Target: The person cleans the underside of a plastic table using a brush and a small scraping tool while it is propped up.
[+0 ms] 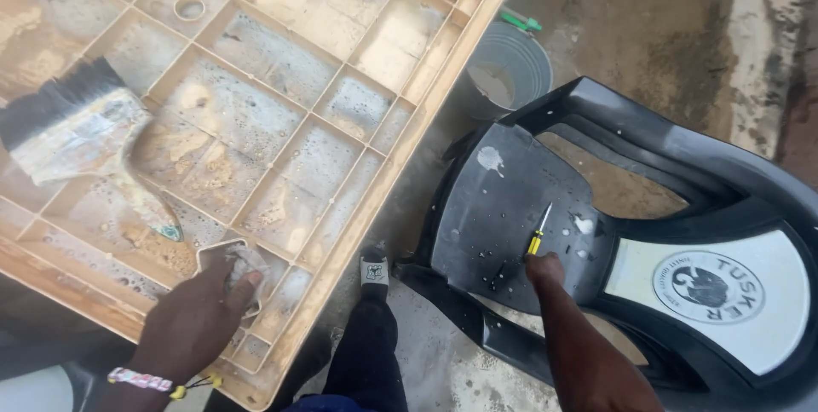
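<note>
The left hand (198, 310), a beaded band at its wrist, presses a wet cloth (244, 265) into a cell near the close edge of the mould (400, 152), its grip clenched on the cloth. The mould is a tan plastic grid of square and oblong cells, wet and foamy, streaked with pale residue. The right hand (545, 269) reaches onto the seat of a tipped black chair (503, 207), its grip closing on a small screwdriver (538, 235) with a yellow handle; the fingers are mostly hidden. A sandalled foot (373, 271) stands on the floor between mould and chair. Farther off, a wide brush (77, 126) lies on the mould at left, and a grey bucket (509, 71) sits beyond the chair.
</note>
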